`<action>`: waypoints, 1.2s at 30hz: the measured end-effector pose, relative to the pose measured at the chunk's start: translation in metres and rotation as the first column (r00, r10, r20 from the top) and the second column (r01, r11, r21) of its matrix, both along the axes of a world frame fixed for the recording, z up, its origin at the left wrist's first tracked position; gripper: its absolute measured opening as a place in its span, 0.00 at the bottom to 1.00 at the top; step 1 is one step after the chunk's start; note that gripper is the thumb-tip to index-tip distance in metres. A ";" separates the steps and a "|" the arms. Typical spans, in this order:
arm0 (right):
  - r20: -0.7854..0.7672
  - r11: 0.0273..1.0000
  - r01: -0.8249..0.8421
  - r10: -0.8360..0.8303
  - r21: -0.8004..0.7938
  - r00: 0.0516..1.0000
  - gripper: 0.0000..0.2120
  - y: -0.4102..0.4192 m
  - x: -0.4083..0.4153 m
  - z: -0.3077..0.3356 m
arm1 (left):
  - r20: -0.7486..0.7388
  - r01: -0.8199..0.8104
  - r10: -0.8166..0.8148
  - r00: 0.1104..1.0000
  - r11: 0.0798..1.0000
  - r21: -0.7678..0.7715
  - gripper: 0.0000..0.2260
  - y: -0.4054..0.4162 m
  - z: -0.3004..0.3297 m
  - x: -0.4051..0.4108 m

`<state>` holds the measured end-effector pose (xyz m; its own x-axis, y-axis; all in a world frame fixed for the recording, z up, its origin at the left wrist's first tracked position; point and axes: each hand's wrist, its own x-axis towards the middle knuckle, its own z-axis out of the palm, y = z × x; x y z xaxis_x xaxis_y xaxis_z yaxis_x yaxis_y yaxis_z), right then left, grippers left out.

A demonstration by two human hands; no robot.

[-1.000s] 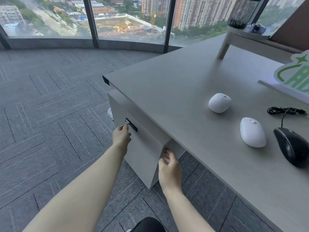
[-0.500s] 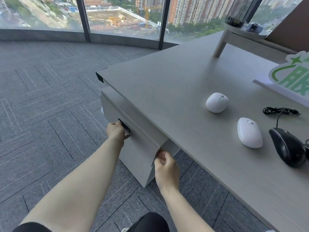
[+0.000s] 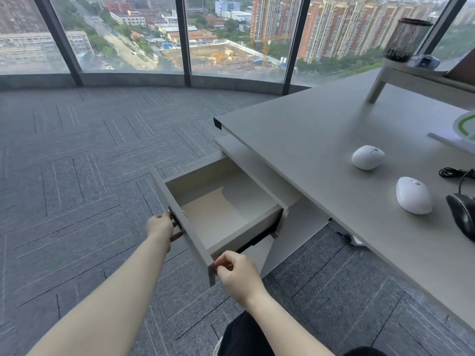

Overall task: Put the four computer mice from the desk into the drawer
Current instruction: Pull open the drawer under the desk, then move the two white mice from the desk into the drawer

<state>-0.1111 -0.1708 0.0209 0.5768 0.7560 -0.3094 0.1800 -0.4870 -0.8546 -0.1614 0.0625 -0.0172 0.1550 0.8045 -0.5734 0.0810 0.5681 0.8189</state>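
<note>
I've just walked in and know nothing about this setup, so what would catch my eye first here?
Probably the open drawer under the desk, pulled out and bare inside, with the left hand at its front handle and the right hand gripping its near corner. Next, the mice on the desk at right: a round white mouse, a flatter white mouse nearer, and a black corded mouse cut off by the edge. Behind, tall windows show a city.
</note>
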 end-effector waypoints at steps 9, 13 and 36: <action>-0.002 0.980 -0.194 0.194 -0.045 0.981 0.07 0.014 -0.062 -0.001 | -0.027 -0.043 0.044 0.999 0.999 0.031 0.09 0.007 0.003 -0.079; -0.007 0.964 -0.262 0.262 -0.048 0.965 0.08 0.018 -0.077 0.002 | -0.057 -0.055 0.057 0.997 0.997 0.047 0.11 0.015 -0.006 -0.102; 0.725 0.811 0.583 -0.429 0.047 0.538 0.27 -0.143 0.233 0.140 | -0.482 0.689 -0.587 0.650 0.190 0.699 0.20 -0.213 0.183 0.241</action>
<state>0.1223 -0.3141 0.1608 0.9396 0.2424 0.2418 0.3329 -0.8121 -0.4793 0.0791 -0.1505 0.1656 0.8382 0.5132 0.1844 0.1834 -0.5838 0.7909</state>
